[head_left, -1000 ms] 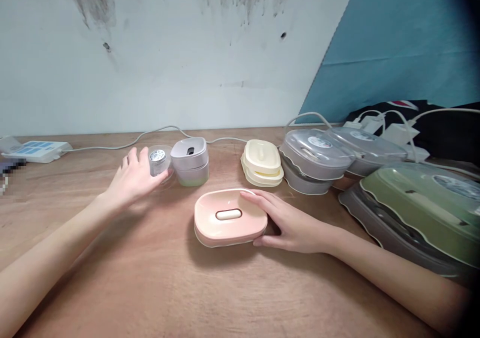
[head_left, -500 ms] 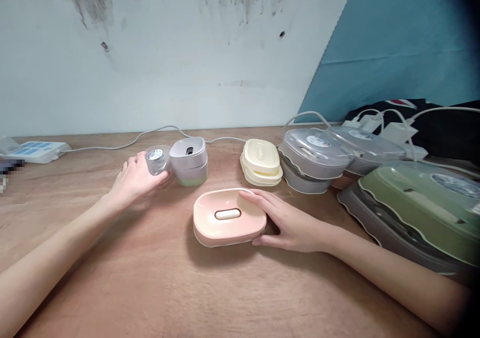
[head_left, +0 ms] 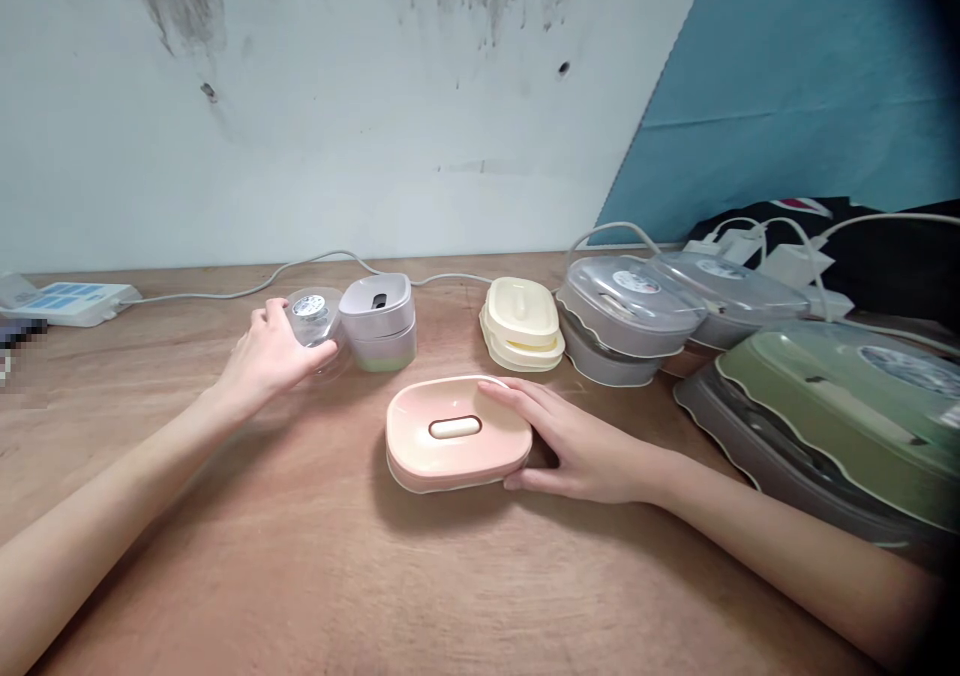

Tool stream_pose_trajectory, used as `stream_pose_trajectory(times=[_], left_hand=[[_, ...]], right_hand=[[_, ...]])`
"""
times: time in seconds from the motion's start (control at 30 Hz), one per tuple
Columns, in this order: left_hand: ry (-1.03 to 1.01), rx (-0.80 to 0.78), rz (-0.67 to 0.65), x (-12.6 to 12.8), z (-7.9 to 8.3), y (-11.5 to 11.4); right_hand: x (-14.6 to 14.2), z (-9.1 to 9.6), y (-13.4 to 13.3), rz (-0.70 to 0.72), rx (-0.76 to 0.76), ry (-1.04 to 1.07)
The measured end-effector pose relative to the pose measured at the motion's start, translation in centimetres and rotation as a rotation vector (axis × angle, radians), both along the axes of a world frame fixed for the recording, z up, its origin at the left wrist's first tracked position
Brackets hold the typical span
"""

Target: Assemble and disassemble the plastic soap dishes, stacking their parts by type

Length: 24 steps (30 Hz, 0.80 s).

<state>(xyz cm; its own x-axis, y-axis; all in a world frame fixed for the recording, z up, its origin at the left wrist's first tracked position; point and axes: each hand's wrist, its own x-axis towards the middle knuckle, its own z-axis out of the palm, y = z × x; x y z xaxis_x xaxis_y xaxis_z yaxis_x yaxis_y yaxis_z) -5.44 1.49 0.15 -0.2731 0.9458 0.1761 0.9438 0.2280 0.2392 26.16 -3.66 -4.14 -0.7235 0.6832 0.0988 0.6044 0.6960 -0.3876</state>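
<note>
My right hand (head_left: 574, 443) grips the right end of a pink oval box (head_left: 409, 446), fingers on its top rim and thumb low at its side. A pale pill-shaped piece is set in the box's sunken top. On the left, my left hand (head_left: 266, 351) lies around the left side of clear round-cornered plastic pieces (head_left: 316, 328) with a round label. Its thumb and fingers are spread apart, and part of the clear plastic is behind them. Just right of these stands a stack of lilac containers (head_left: 376, 326) with a green-tinted bottom.
Cream stacked lids (head_left: 523, 311) lie at the back middle. Grey boxes with clear lids (head_left: 637, 301) and a big green-lidded box (head_left: 847, 406) fill the right side. A white power strip (head_left: 75, 301) sits far left, its cable (head_left: 262, 286) running along the wall.
My left hand's fingers have loosened and drawn slightly back left, showing more of the clear plastic. The right hand and the pink box have barely moved.
</note>
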Motion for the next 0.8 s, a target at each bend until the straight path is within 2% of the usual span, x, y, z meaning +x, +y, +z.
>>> stream_pose_trajectory(times=[0.1, 0.17, 0.23, 0.3, 0.37, 0.43, 0.5, 0.63, 0.8], left_hand=[[0.038, 0.096, -0.029, -0.5, 0.1, 0.2], [-0.002, 0.265, -0.061, -0.8, 0.2, 0.2], [-0.093, 0.461, -0.151, -0.6, 0.2, -0.1], [-0.172, 0.617, -0.351, 0.2, 0.0, -1.0], [-0.232, 0.672, -0.646, 1.4, -0.7, -2.2], [-0.298, 0.627, -0.921, 2.8, -1.9, -3.4], [-0.354, 0.537, -1.054, 3.8, -3.1, -4.2], [-0.391, 0.438, -1.083, 4.3, -4.6, -4.6], [-0.41, 0.415, -1.038, 3.7, -4.6, -4.2]], right_hand=[[-0.1, 0.0, 0.0, -0.003, -0.004, -0.001], [0.0, 0.0, 0.0, -0.005, -0.002, 0.001], [0.0, -0.2, 0.1, -0.008, 0.01, 0.006], [0.1, -0.4, 0.2, -0.008, 0.03, 0.018], [0.2, -0.6, 0.2, -0.005, 0.049, 0.03], [0.3, -0.9, 0.3, 0.005, 0.063, 0.039], [0.3, -1.0, 0.4, 0.015, 0.07, 0.044], [0.4, -1.0, 0.4, 0.018, 0.056, 0.043], [0.3, -0.9, 0.4, 0.015, 0.058, 0.046]])
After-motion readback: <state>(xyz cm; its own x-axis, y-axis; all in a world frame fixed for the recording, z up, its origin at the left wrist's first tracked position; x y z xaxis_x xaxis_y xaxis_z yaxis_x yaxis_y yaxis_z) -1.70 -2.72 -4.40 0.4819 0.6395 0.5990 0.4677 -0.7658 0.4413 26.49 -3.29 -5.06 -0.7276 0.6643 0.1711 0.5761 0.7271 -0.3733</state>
